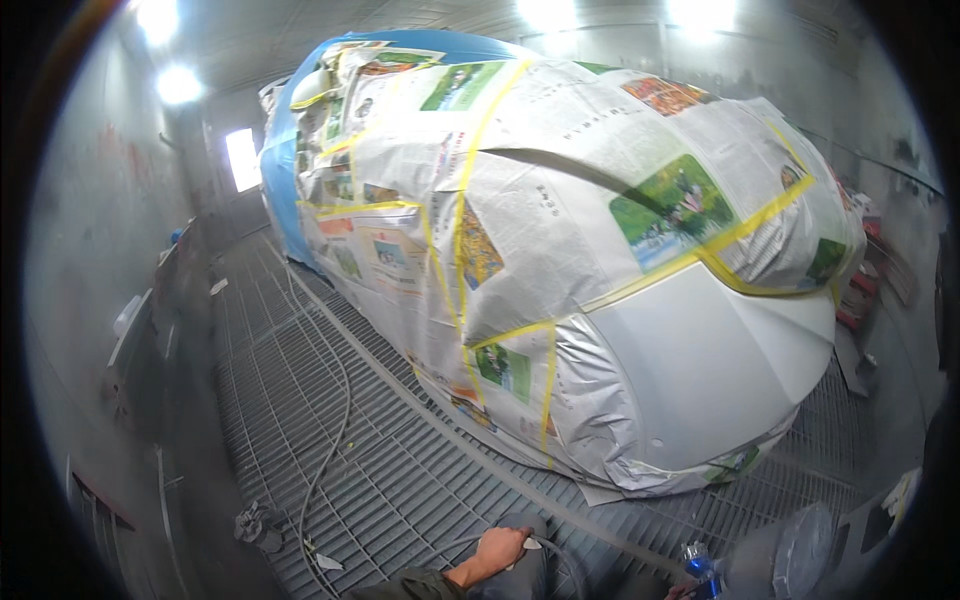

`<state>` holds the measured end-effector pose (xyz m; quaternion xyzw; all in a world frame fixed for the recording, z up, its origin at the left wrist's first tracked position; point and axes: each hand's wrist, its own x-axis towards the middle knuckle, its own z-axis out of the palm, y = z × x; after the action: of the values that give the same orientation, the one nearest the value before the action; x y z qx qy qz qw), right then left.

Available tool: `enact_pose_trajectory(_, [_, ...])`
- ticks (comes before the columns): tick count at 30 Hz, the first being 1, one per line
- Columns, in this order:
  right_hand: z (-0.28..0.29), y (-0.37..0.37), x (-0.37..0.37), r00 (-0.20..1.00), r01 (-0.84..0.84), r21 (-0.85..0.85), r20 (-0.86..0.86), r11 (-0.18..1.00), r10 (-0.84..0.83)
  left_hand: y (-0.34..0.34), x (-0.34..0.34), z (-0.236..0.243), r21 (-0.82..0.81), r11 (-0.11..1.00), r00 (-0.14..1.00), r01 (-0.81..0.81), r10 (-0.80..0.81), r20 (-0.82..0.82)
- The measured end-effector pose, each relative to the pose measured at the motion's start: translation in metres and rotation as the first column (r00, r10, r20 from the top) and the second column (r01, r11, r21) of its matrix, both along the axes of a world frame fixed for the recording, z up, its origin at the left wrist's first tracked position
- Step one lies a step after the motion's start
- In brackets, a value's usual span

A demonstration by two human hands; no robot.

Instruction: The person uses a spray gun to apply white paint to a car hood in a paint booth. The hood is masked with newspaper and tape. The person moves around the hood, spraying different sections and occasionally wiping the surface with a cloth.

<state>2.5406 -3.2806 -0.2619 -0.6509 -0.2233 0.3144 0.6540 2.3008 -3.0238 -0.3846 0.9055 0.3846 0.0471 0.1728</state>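
My left hand (500, 550) grips a grey hose (560, 560) at the bottom center, above my dark-clothed leg. At the lower right, my right hand (680, 592), mostly cut off by the frame edge, holds a blue and silver spray gun (700, 565) with a translucent cup (798, 548). Beyond my hands stands a car wrapped in newspaper (380, 260), yellow tape (470, 150) and blue sheeting (283, 200). Its bare white corner panel (700, 380) faces me on the right, bordered by tape and crumpled masking.
Metal grating (280, 420) covers the floor, crossed by a hose (345, 390) and bearing a crumpled scrap (260, 525). A grey wall (100, 220) with leaning panels (135, 340) runs along the left. Red and grey parts (865, 290) stand behind the car at right. A bright opening (242, 158) is at the back.
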Motion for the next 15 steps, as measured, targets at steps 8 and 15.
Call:
enact_pose_trajectory(8, [-0.005, -0.003, -0.009, 0.999, -0.016, -0.011, -0.040, 1.000, 0.015, -0.004, -0.003, 0.002, -0.020, 0.999, 0.999, -0.041, 0.041, 0.012])
enact_pose_trajectory(15, [-0.022, -0.025, -0.010, 0.996, 0.057, 0.062, -0.072, 0.996, -0.053, 0.001, 0.008, -0.006, -0.036, 0.998, 0.999, -0.048, 0.048, -0.004])
